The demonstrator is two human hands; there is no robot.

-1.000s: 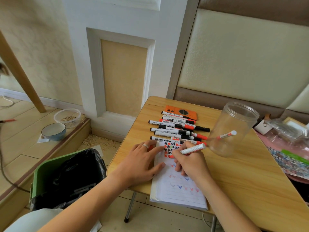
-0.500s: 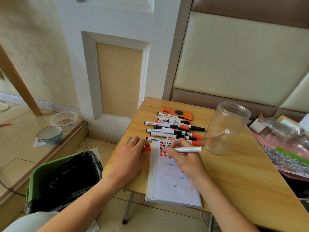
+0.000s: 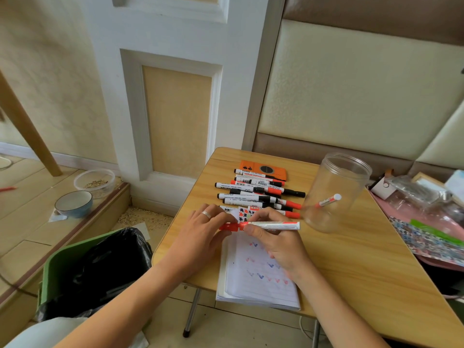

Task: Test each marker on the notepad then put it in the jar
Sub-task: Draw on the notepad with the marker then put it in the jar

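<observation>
I am pushing the red cap (image 3: 227,226) on with my left hand (image 3: 200,232) fingers; my right hand (image 3: 273,237) is pinching the marker (image 3: 273,225) over the notepad (image 3: 258,275). Next I think it needs dropping into the jar (image 3: 336,192).

— What is the person wearing?
— Both forearms are bare. The left hand (image 3: 200,231) has a silver ring (image 3: 207,214) on one finger.
— And the right hand (image 3: 277,238)?
— No ring showing there.

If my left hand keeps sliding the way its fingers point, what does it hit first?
Probably the right hand: the left hand points rightward along the red marker both hands hold, with the red cap at its fingertips.
</observation>
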